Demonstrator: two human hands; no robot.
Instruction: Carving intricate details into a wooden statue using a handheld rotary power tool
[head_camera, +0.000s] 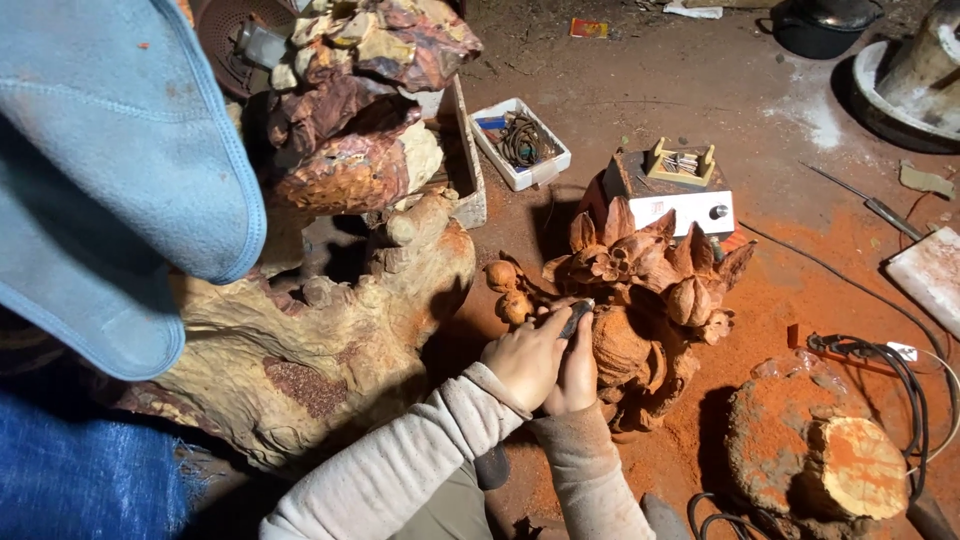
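The step in hand looks like fine carving on a wooden flower sculpture (645, 300), which stands on the red-dusted floor (800, 290) at the middle of the scene, just right of a large pale root burl (300, 340). Both hands sit together at its near left side. The left hand (527, 358) is closed around a dark carving tool (576, 318), whose tip points into the petals; the right hand (577, 375) presses against it from the right, its grip apparently also curled about the tool, though its fingers are partly hidden.

Far of the carving are a small white control box (680, 205) and a white tray (520, 142) of bits. To the near right stands a cut stump (830, 450) with black cables (900, 385) looped beside it.

My judgement: the next cut calls for a steady, 2-handed brace and light pressure, since the thin petal edges could chip.
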